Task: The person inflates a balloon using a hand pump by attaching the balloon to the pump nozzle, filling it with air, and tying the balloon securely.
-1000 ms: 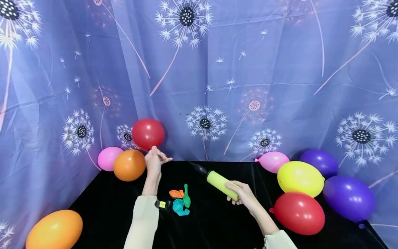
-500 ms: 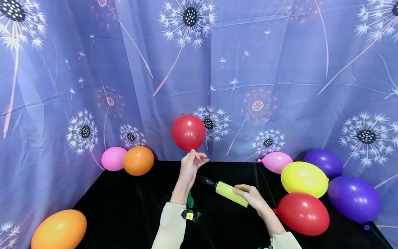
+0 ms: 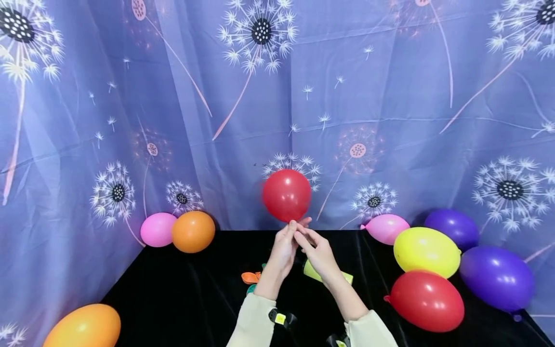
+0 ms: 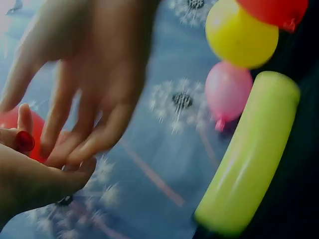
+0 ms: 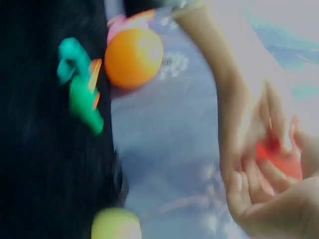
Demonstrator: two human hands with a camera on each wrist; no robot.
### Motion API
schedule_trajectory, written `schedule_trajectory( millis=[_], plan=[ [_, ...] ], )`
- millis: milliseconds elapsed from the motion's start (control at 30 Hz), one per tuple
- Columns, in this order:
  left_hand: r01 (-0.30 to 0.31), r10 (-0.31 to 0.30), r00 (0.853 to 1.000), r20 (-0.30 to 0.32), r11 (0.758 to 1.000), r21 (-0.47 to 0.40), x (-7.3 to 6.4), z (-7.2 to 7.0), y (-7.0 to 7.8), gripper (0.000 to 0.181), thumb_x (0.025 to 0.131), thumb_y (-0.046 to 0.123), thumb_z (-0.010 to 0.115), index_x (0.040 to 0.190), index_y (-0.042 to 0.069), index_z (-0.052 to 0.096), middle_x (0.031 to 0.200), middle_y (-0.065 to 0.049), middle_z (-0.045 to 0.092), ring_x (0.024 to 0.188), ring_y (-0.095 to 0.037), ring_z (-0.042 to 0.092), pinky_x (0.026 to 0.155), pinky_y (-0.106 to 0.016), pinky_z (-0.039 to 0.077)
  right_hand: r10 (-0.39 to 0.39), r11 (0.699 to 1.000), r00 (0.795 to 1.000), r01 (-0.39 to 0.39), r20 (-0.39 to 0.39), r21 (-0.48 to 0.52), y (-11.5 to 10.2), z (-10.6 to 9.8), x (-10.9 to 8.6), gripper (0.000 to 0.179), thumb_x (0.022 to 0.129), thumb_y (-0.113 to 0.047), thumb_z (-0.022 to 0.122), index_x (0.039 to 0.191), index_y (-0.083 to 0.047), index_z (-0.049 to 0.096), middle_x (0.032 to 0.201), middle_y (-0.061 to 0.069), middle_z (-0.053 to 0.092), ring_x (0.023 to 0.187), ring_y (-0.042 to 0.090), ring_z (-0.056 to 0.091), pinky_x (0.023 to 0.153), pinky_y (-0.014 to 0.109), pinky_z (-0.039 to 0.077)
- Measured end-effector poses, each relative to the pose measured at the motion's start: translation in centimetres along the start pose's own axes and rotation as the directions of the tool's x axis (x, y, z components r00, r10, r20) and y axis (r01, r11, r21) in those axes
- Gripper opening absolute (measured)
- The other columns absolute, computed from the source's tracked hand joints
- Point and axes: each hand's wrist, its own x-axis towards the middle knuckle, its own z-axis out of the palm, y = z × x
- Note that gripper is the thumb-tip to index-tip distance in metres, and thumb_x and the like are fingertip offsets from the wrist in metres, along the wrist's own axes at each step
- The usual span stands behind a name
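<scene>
In the head view an inflated red balloon [image 3: 286, 195] stands up above both hands. My left hand [image 3: 282, 250] pinches its neck, and the rolled lip [image 4: 25, 141] pokes out between the fingers in the left wrist view. My right hand [image 3: 320, 255] reaches in from the right, its fingers extended and touching or very close to the left fingertips. The yellow-green balloon pump [image 4: 251, 154] lies on the black cloth behind the right hand, let go of. Blur in the right wrist view hides the exact finger contact at the neck.
Limp green balloons [image 5: 82, 94] and an orange one [image 3: 250, 278] lie left of the hands. Inflated pink [image 3: 158, 230] and orange balloons [image 3: 193, 232] sit at back left, a larger orange one [image 3: 84, 327] at front left. Yellow [image 3: 427, 253], red [image 3: 427, 301], purple and pink ones cluster right.
The left hand has carried the red balloon rightward from the back left to the middle. The right hand has put the pump down and moved left to meet the left hand.
</scene>
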Motion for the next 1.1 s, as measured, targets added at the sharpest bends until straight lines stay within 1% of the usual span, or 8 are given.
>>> schedule_trajectory(
  millis=[133,300,367,467,700,833,967,1100],
  plan=[
    [-0.005,0.007,0.999,-0.052,1.0,0.03,-0.3,0.8,-0.6,0.034,0.104,0.036,0.039,0.086,0.022,0.064,0.134,-0.002,0.059,0.112,-0.006,0.052,0.101,-0.021,0.037,0.141,0.949,0.99,-0.14,0.018,0.281,-1.0,1.2,0.1,0.039,0.096,-0.025,0.062,0.125,0.0,0.064,0.113,0.006,0.071,0.086,-0.002,0.061,0.078,0.017,0.053],
    [-0.047,0.054,0.994,-0.097,0.996,0.077,-0.3,0.8,-0.7,0.042,0.103,0.042,0.037,0.09,0.014,0.066,0.125,-0.001,0.059,0.116,-0.011,0.05,0.105,-0.027,0.035,0.244,0.696,0.952,-0.305,0.185,0.65,-1.2,1.2,0.3,0.022,0.101,-0.013,0.051,0.095,-0.015,0.072,0.093,-0.008,0.066,0.088,0.002,0.058,0.08,0.013,0.048],
    [-0.039,0.047,0.994,-0.095,0.996,0.086,-0.4,0.6,-1.0,0.047,0.104,0.041,0.036,0.097,0.005,0.066,0.132,-0.006,0.057,0.127,-0.018,0.046,0.111,-0.034,0.033,0.261,0.646,0.941,-0.337,0.217,0.685,-1.1,1.2,0.2,0.031,0.102,-0.011,0.047,0.084,-0.019,0.07,0.089,-0.008,0.063,0.087,0.002,0.055,0.08,0.012,0.046],
    [-0.041,0.049,0.994,-0.102,0.996,0.077,-0.5,0.4,-1.5,0.049,0.105,0.037,0.036,0.106,-0.004,0.062,0.149,-0.011,0.045,0.144,-0.028,0.033,0.121,-0.044,0.021,0.289,0.682,0.94,-0.334,0.179,0.651,-0.8,1.3,0.0,0.033,0.101,-0.01,0.048,0.078,-0.021,0.069,0.08,-0.01,0.063,0.079,0.001,0.056,0.075,0.013,0.047],
    [-0.032,0.042,0.987,-0.153,0.997,0.069,-0.6,0.7,-2.6,0.04,0.106,0.033,0.037,0.095,0.006,0.065,0.144,-0.014,0.051,0.141,-0.032,0.036,0.117,-0.045,0.028,0.235,0.897,0.972,-0.218,0.001,0.385,0.2,1.4,0.1,0.016,0.097,-0.013,0.057,0.095,-0.006,0.071,0.07,-0.011,0.065,0.066,0.001,0.061,0.064,0.015,0.052],
    [-0.019,0.021,0.992,-0.126,1.0,0.015,-0.4,0.1,-1.8,0.036,0.105,0.033,0.037,0.083,0.016,0.061,0.13,-0.009,0.061,0.129,-0.021,0.049,0.108,-0.036,0.038,0.161,0.936,0.987,-0.145,-0.023,0.32,1.0,0.6,-0.1,0.018,0.097,-0.006,0.055,0.101,0.009,0.062,0.067,-0.006,0.062,0.061,0.001,0.062,0.061,0.016,0.055],
    [-0.077,0.064,0.984,-0.167,0.994,-0.076,0.1,-1.8,0.3,0.036,0.105,0.026,0.038,0.075,0.017,0.056,0.103,0.001,0.066,0.102,-0.009,0.058,0.094,-0.029,0.042,0.149,0.944,0.986,-0.163,0.067,0.288,2.3,-1.2,-0.3,0.01,0.095,-0.001,0.053,0.09,0.003,0.06,0.066,-0.004,0.057,0.06,0.005,0.061,0.062,0.019,0.057],
    [-0.079,0.074,0.98,-0.182,0.997,-0.021,0.3,-3.2,1.8,0.036,0.105,0.023,0.04,0.074,0.017,0.057,0.083,0.008,0.064,0.083,-0.005,0.058,0.08,-0.023,0.042,0.17,0.946,0.977,-0.198,0.127,0.257,3.5,-4.0,0.4,0.015,0.094,0.003,0.052,0.084,-0.003,0.062,0.065,-0.005,0.058,0.062,0.005,0.061,0.064,0.02,0.057]
  ],
)
